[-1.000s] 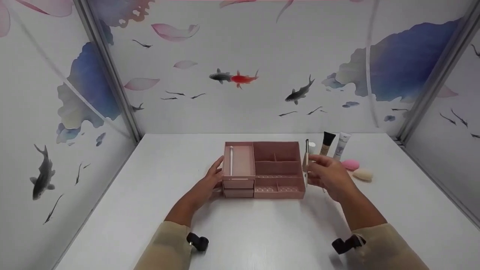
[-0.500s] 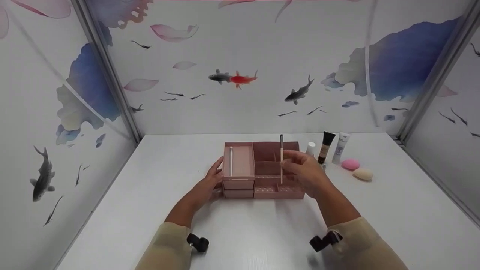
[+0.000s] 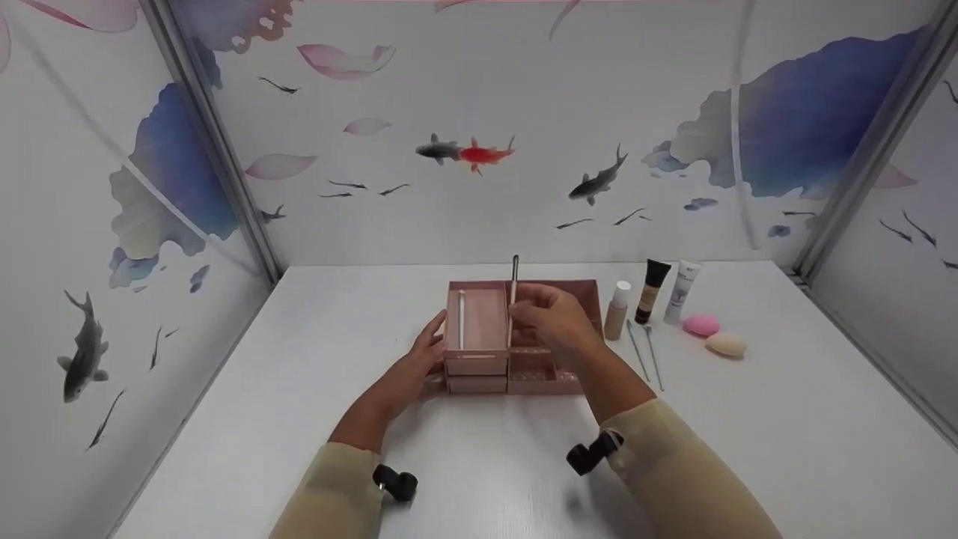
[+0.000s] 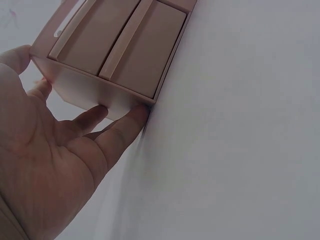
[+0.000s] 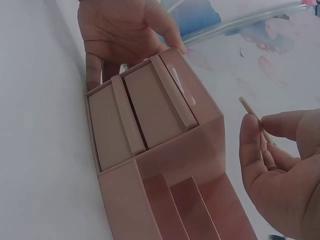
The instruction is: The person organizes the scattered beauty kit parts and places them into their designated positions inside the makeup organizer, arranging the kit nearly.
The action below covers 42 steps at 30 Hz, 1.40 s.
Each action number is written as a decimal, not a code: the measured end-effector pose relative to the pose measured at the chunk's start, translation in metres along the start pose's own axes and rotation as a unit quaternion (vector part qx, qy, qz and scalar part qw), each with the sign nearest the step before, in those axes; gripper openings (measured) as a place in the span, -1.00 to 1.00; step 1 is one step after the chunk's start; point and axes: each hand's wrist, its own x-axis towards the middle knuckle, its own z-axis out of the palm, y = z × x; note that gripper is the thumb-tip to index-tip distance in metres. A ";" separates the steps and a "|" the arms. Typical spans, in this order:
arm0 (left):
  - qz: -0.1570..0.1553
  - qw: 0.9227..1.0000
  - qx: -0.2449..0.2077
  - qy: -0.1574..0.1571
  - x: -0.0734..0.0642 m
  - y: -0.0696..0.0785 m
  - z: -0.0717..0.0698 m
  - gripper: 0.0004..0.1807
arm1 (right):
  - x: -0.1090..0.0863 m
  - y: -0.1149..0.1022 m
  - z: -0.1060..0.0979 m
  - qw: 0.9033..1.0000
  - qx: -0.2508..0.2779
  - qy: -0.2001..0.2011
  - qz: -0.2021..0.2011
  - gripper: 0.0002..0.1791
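Note:
A pink makeup organizer (image 3: pixel 490 322) sits mid-table, with two small drawers at its left front and divided compartments on the right. My left hand (image 3: pixel 408 370) rests against its left side. In the left wrist view the fingertips (image 4: pixel 137 114) touch the side wall, the thumb at the top edge. My right hand (image 3: pixel 557 322) pinches a slim makeup brush (image 3: pixel 514 273) between thumb and fingers, upright in the head view over the line between top tray and compartments. The right wrist view shows the brush's pale end (image 5: pixel 245 104) poking from the fingers. A thin white stick (image 3: pixel 462 318) lies in the top tray.
Right of the organizer stand a foundation bottle (image 3: pixel 616 314) with white cap, a black-capped tube (image 3: pixel 651 296) and a white tube (image 3: pixel 681 292). Two thin sticks (image 3: pixel 656 361) lie in front, near a pink sponge (image 3: pixel 701 325) and a beige sponge (image 3: pixel 726 345). Printed walls (image 3: pixel 479 224) enclose the table.
My right hand has carried the brush leftward from beside the organizer's right edge to over its middle, uncovering the bottle and thin sticks. My left hand has stayed at the side.

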 end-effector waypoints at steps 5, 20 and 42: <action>0.002 1.000 0.001 0.002 -0.001 0.002 -0.001 -0.34 | 0.009 -0.006 0.011 1.000 -0.002 -0.015 -0.011 -0.49; -0.011 1.000 0.005 0.008 0.002 0.000 -0.001 -0.36 | 0.018 -0.010 0.031 0.993 -0.118 0.010 -0.021 -0.48; -0.001 1.000 0.007 0.005 -0.001 -0.001 0.000 -0.36 | 0.019 -0.003 0.031 0.994 -0.109 0.007 -0.027 -0.54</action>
